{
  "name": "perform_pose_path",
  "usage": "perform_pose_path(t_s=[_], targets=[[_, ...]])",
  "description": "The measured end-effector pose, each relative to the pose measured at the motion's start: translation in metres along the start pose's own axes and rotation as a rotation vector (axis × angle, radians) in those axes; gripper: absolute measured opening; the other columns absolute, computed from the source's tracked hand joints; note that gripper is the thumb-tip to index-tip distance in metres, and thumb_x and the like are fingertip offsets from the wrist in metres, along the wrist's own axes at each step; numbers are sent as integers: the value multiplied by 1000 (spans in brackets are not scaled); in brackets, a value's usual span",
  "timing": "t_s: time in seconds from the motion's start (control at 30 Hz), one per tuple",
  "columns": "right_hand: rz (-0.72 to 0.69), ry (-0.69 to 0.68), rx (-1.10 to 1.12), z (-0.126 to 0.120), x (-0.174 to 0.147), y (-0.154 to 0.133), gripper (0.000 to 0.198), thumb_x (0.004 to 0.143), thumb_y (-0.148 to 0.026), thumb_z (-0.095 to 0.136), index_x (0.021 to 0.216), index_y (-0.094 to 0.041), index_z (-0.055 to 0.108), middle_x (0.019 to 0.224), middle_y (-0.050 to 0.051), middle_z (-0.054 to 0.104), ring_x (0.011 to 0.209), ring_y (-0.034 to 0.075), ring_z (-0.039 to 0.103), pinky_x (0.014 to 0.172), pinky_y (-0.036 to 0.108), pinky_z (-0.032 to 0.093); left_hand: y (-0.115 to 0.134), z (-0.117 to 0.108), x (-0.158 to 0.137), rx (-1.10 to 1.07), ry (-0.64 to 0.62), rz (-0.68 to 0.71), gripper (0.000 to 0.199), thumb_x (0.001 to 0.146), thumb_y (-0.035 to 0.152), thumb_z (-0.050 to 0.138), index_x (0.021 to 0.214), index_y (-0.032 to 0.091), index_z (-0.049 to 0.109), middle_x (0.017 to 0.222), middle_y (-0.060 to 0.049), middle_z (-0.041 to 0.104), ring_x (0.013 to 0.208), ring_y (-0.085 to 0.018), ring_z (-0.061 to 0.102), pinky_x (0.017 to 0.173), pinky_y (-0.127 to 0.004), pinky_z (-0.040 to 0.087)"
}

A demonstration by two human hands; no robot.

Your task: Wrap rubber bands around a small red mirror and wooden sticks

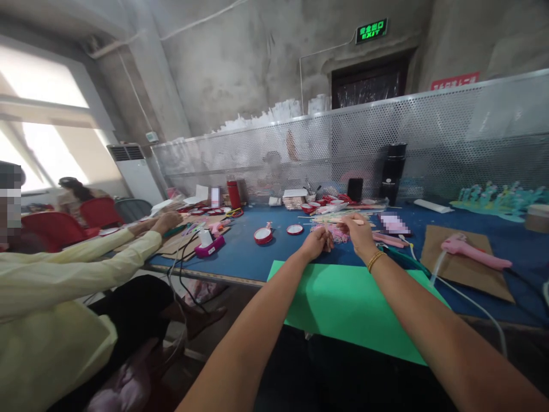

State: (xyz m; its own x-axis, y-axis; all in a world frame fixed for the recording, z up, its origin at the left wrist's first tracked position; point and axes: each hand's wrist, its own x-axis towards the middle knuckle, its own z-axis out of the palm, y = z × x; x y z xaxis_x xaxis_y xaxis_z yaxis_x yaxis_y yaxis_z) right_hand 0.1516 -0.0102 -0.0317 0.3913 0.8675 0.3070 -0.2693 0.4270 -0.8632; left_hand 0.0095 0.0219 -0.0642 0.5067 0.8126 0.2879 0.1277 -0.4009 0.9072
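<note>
Your left forearm (253, 332) and right forearm (429, 320) come in from 7 and 5 o'clock, over a green sheet (338, 297) that hangs past the near edge of the table (238, 246). At 12, your left hand (318, 243) curls beside the pink strands (338, 233), fingertips drawn in; whether they pinch a strand, you cannot tell at this size. Toward 1 o'clock, your right hand (359, 230) pinches what looks like a pale stick (359, 222) between thumb and fingers. The strands lie on the table between your hands, with thin rods just beyond them.

For good work here, a light pinch probably serves best: let the left steady the strands low while the right makes the fine moves. Loose loops look apt to snag, so go slow and small. Swing your right elbow well clear of the glue gun (476, 252) on its cardboard (480, 281) at 3 o'clock.

The stick's visible end seems to point to 3, its long axis roughly 9 to 3; your fingers hide the rest. The strands are tangled, without one clear direction.
</note>
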Motion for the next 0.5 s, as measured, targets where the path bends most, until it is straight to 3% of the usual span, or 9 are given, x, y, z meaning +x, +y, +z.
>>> perform_pose_path(t_s=[0.5], targets=[[-2,-6,2,1,-1,-2,24,60,-39,71,60,-21,54,52,-2,63,49,13,57,49,23,43,3,-1,-1,13,13,7,38,89,51,44,74,17,49,60,0,59,45,-8,50,48,-22,39]])
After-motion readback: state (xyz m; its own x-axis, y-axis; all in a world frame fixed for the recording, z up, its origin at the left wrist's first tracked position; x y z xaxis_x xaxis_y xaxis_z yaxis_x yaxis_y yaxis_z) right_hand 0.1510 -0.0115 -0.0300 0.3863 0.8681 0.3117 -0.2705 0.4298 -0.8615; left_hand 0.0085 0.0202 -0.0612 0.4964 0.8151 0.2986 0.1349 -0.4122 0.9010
